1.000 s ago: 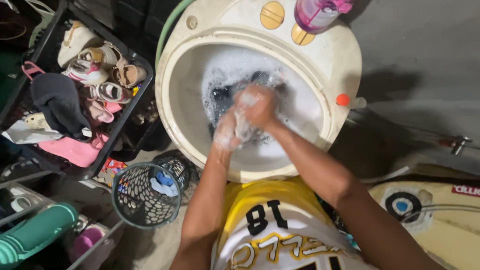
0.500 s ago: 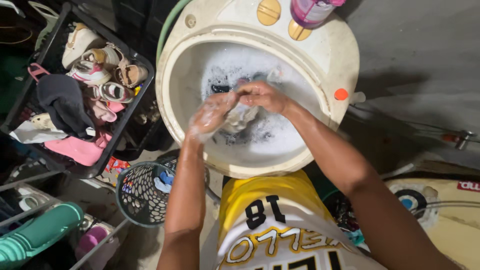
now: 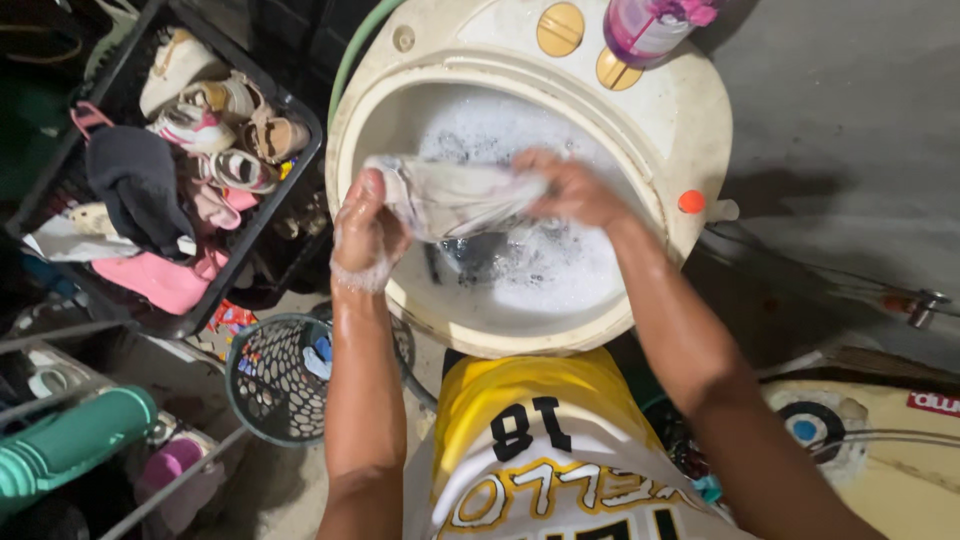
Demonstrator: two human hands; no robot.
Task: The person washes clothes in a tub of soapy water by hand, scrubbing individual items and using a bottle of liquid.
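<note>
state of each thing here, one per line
left hand: soapy, gripping one end of the cloth
right hand: gripping the other end
wet cloth: stretched between both hands above the suds
cream washing tub: open, holding foamy water
pink bottle: standing on the tub's rim
black crate: full of shoes
mesh basket: upright on the floor

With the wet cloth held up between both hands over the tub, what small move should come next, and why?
Probably twist the cloth between the left hand and right hand to wring it. It is stretched between both hands, lifted above the soapy water inside the round tub, and looks soaked, so the drips would fall back in.
</note>
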